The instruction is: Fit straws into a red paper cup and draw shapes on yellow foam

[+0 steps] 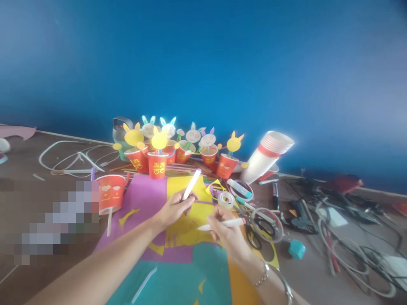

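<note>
My left hand (178, 206) is closed around a white marker (193, 182) with a purple end, standing tilted up above the yellow paper (179, 186). In my right hand (224, 232), the fingers pinch another white marker (235, 222) with a red-orange end. Its pointed tip faces left, close over the yellow sheet; whether it touches I cannot tell. Faint round outlines show on that sheet below the tip. Purple paper (144, 190) lies left of it, teal paper (178, 281) nearer me, and orange paper (240, 281) under my right forearm.
Red paper cups (158, 166) with several rabbit-eared paper figures stand along the back, beside a leaning stack of white cups (270, 152). Black scissors (253, 237), a clear tape roll (226, 199), a teal cube (296, 249), a glue gun (302, 218) and tangled cables (352, 254) lie right.
</note>
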A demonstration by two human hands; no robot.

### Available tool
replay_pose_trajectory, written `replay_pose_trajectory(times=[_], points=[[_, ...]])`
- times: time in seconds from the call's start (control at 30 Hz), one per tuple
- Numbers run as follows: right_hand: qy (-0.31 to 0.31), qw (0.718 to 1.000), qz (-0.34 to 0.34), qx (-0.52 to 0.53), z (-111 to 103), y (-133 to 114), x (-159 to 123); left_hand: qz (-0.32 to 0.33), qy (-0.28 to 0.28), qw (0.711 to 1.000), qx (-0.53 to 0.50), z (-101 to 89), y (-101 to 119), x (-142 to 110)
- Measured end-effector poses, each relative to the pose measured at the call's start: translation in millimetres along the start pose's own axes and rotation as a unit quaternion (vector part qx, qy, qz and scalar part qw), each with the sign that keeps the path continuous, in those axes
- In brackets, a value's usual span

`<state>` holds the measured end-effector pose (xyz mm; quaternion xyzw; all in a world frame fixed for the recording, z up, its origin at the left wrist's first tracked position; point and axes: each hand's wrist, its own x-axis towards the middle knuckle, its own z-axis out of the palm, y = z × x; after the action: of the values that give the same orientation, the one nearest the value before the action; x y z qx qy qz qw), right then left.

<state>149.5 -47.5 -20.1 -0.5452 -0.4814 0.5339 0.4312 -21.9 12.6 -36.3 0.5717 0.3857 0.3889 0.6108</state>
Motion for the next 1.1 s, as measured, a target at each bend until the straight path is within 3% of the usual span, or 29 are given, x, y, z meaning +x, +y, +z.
replay_pose_trajectory(times=[0.2,0.4,0.63,0.83,1.1], points=[[-0.047,0.999,0.006,-0.008,7.2,6.6,-0.7,0.002,0.000,1.000,-0.012,-0.3,-1.4,0.0],[-0.009,0.998,-0.018,-0.062,9.2,17.0,2.0,0.013,-0.008,0.999,-0.029,-0.7,-3.8,1.3],[-0.041,0.992,-0.027,-0.117,8.2,14.8,-4.4,0.020,-0.016,0.999,-0.029,-0.6,-1.9,1.4],[-0.007,0.979,-0.034,-0.200,8.8,21.7,-1.3,0.017,-0.014,0.999,-0.034,-0.4,-1.8,1.5],[-0.007,0.974,-0.030,-0.226,10.7,20.2,-2.1,0.018,-0.009,0.999,-0.034,-0.5,-1.3,0.9]])
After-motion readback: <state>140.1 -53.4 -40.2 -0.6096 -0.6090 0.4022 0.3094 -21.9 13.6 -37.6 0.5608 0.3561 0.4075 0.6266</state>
